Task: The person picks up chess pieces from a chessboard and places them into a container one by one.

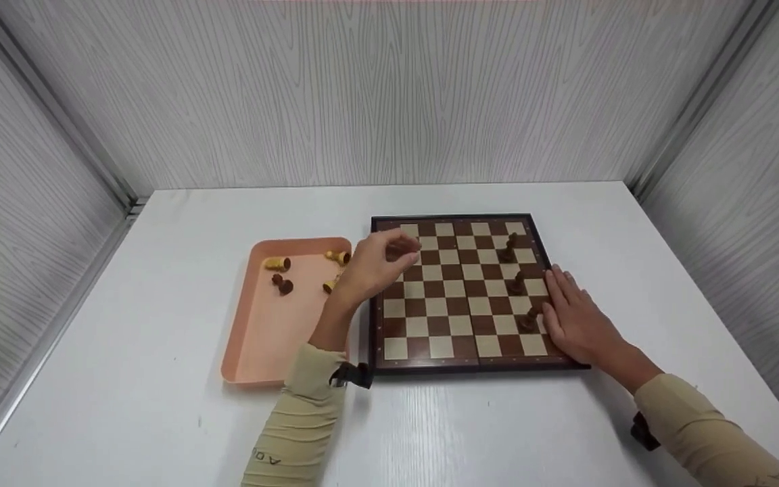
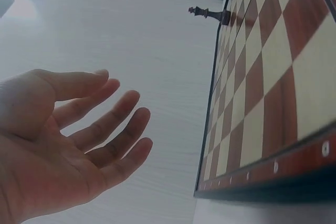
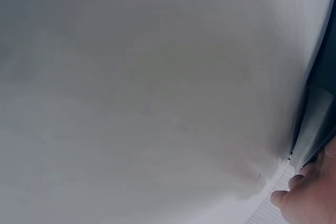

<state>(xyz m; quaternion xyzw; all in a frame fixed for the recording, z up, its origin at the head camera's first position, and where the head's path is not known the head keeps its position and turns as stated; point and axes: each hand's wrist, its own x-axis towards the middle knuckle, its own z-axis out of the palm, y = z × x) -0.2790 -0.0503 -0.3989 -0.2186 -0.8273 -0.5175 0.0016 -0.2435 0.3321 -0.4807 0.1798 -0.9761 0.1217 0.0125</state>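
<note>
My left hand (image 1: 374, 266) hovers over the left side of a brown and cream chessboard (image 1: 440, 287). Its fingers are loosely bent and hold nothing, as the left wrist view shows with the hand (image 2: 89, 140) beside the board (image 2: 252, 93). Flat along the board's right edge rests my right hand (image 1: 582, 323), fingers straight; in the right wrist view only part of that hand (image 3: 310, 200) shows. Three dark chess pieces stand upright on the right side: a far one (image 1: 508, 253), a middle one (image 1: 517, 285) and a near one (image 1: 529, 320), close to the right thumb.
A shallow peach tray (image 1: 241, 325) sits left of the board, partly behind my left arm. In it lie yellow chess pieces (image 1: 277, 264) and a dark chess piece (image 1: 283, 285). Pale wood-grain panels (image 1: 389, 95) wall the white table (image 1: 126, 338) at the back and sides.
</note>
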